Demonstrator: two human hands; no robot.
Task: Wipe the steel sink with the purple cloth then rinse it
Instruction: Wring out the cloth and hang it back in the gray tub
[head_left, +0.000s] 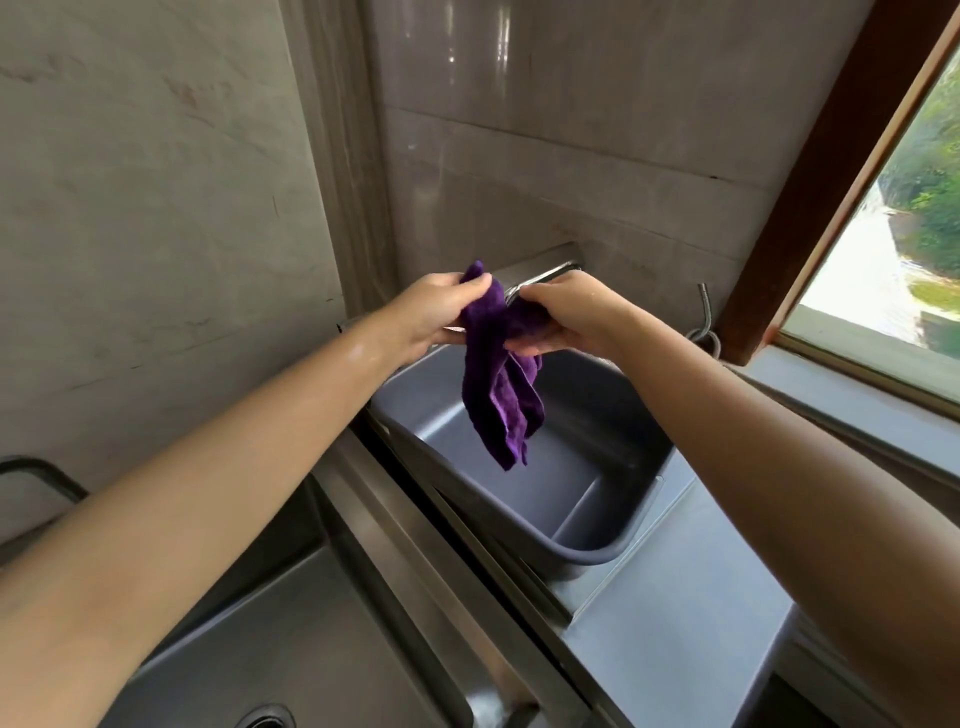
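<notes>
Both my hands hold the purple cloth (501, 395) up in the air, at the back of the counter near the wall. My left hand (441, 312) pinches its top corner between thumb and fingers. My right hand (563, 317) grips the bunched upper part beside it. The rest of the cloth hangs down in folds above a grey plastic tub (587, 551). The steel sink (291, 623) lies at the lower left, below my left forearm, with its drain (267, 719) at the bottom edge. A steel tap (540, 280) shows just behind my hands.
The grey tub stands on the steel counter (670, 613) to the right of the sink. A tiled wall rises behind. A window (898, 234) with a brown wooden frame is at the right, with a thin metal pipe (705, 312) near its lower corner.
</notes>
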